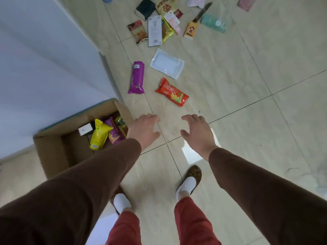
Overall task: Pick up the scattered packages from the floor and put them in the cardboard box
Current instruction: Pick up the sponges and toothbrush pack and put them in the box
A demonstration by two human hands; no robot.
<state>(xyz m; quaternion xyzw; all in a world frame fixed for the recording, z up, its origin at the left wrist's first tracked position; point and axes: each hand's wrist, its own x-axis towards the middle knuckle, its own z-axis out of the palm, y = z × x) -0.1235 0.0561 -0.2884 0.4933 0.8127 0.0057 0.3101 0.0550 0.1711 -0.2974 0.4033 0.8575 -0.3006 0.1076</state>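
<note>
The red package [172, 92] and the purple package [136, 77] are lying flat on the tiled floor [247, 103], just beyond both hands, with a clear white pouch [166, 63] past them and a denser heap of packets [159, 23] sitting toward the floor's far edge. The cardboard box [53, 152] is standing open against the white wall [44, 59] — a yellow bag [100, 137] and other packs are leaning inside. Nothing is lying between the hands and the nearest packages. The left hand [144, 131] and right hand [198, 132] are reaching forward, palms down, fingers relaxed and slightly apart — holding nothing.
</note>
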